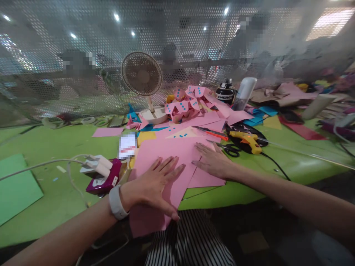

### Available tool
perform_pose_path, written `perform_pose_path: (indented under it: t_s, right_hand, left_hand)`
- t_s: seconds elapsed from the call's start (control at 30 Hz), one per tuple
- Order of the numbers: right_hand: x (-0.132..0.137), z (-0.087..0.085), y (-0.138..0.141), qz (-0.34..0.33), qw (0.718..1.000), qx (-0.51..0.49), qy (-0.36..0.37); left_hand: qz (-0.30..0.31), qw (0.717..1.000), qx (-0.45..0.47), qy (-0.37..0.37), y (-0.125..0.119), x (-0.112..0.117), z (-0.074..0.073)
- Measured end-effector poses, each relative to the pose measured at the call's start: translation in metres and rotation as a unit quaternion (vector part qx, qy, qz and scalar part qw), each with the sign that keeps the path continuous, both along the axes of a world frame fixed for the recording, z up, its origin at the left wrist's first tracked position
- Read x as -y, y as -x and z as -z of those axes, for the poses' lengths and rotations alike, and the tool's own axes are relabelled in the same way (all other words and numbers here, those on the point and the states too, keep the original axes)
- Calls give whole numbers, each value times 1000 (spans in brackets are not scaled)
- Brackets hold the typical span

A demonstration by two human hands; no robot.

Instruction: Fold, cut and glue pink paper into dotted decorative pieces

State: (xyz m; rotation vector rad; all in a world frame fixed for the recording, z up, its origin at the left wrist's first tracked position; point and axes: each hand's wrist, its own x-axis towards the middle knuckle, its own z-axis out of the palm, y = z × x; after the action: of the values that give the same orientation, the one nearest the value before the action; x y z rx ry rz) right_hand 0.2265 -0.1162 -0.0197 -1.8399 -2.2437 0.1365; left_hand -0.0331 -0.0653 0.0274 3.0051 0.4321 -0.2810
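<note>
Spread flat, my left hand (pixel 158 181) rests on a large pink paper sheet (pixel 149 151), whose near end hangs past the table edge. My right hand (pixel 210 160) also lies flat, fingers stretched, on pink paper near the sheet's right side. A second pink sheet (pixel 209 179) shows under that hand. Just beyond my right fingers lie black-handled scissors (pixel 231 149), their blades partly hidden. Behind the large sheet is a pale paper piece with blue dots (pixel 181 133), and a red-and-black cutting tool (pixel 213 133) sits close by.
A purple power strip (pixel 104 181) with chargers stands left, its cables crossing the table. Right is a yellow glue gun (pixel 246 140) with a cord. At the back are a small fan (pixel 142 74), folded pink paper shapes (pixel 183 105), a black bottle (pixel 225 92) and a perforated metal screen (pixel 188 40).
</note>
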Motion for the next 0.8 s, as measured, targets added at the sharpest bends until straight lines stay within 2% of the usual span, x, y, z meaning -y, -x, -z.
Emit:
perform_pose_path:
  t_s: [0.23, 0.4, 0.53, 0.67, 0.8]
  right_hand:
    - [-16, 2, -17, -4, 1000, -22, -9]
    - [-18, 0, -17, 9, 997, -64, -46]
    - [-16, 0, -15, 14, 997, -51, -50]
    - [-16, -1, -16, 6, 998, -51, -47]
    - [-17, -3, -18, 41, 996, -50, -57]
  left_hand:
    - [-19, 1000, -16, -18, 3, 10, -7]
    - [-36, 998, 3, -46, 10, 38, -8]
    - [-27, 999, -18, -39, 12, 62, -14]
    - [0, 1000, -22, 7, 16, 67, -23]
    - [-20, 999, -48, -11, 18, 72, -15]
